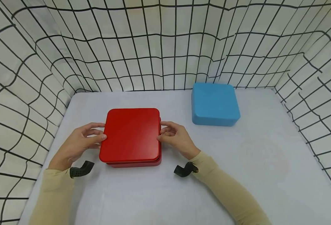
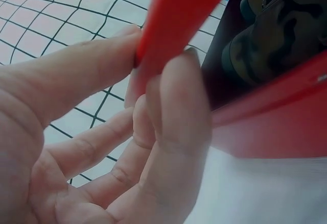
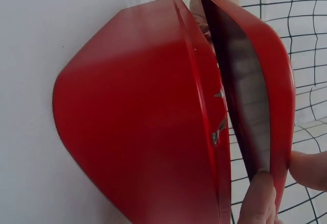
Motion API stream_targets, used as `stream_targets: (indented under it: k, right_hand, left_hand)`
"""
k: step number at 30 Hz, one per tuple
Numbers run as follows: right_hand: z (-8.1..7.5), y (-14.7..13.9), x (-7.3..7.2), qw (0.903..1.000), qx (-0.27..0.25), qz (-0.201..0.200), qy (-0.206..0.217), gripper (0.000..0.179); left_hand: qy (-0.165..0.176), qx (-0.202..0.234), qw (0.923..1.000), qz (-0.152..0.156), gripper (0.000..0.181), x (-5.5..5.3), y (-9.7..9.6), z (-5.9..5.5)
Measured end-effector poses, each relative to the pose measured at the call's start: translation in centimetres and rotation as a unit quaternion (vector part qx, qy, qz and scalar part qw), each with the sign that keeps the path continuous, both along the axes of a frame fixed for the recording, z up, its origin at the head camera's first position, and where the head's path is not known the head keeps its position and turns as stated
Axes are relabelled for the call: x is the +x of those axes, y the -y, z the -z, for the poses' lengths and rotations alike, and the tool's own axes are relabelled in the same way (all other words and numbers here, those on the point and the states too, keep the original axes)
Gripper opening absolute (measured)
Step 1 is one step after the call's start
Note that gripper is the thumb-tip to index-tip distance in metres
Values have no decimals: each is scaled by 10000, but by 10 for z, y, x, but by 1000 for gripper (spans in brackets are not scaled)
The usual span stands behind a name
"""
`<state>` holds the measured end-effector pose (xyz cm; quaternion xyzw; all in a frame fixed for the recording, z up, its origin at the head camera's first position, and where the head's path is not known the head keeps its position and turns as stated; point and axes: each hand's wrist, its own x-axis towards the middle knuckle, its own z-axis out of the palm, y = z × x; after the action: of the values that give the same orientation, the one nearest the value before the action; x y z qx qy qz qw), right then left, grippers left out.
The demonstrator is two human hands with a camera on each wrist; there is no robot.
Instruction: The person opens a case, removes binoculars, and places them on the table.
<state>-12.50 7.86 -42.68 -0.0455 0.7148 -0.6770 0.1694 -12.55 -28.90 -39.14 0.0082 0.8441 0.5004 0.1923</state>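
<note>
A red lid (image 1: pixel 130 134) is pinched along its left edge by my left hand (image 1: pixel 79 142) and along its right edge by my right hand (image 1: pixel 178 137). Under it the red metal box (image 1: pixel 135 164) sits on the white table. In the right wrist view a gap separates the lid (image 3: pixel 278 91) from the box's rim, where the paint is chipped. Through the gap in the left wrist view shows a camouflage-patterned pair of binoculars (image 2: pixel 281 40), partly hidden, inside the box (image 2: pixel 276 122).
A blue box (image 1: pixel 214 103), closed, stands at the back right of the white table (image 1: pixel 238 175). Walls of black grid netting (image 1: pixel 160 47) over white sheeting enclose the table at the back and both sides.
</note>
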Motion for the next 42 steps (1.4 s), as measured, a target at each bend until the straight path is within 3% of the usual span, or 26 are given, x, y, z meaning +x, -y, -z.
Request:
stream_targets:
  k: [11,27,36,42]
  right_hand:
    - [-2,3,-9,9990,-352,29,-279,55]
    - [-11,7,-23,9990,-303,26,-318,54]
    - [-8,-7,-18,9996,-225,104,-116,53]
    - [-12,-1,-19,9991,-395,78,-116,51]
  left_hand:
    - [-159,-18,9998,79,68,-5,0,-11]
    - [-307,-191,9993,14,69,-14,4,-25]
    - [-262,-29,9996,71,68,-10,-11,-17]
    - [-340,-119,9993,64,69,-9,-8,-21]
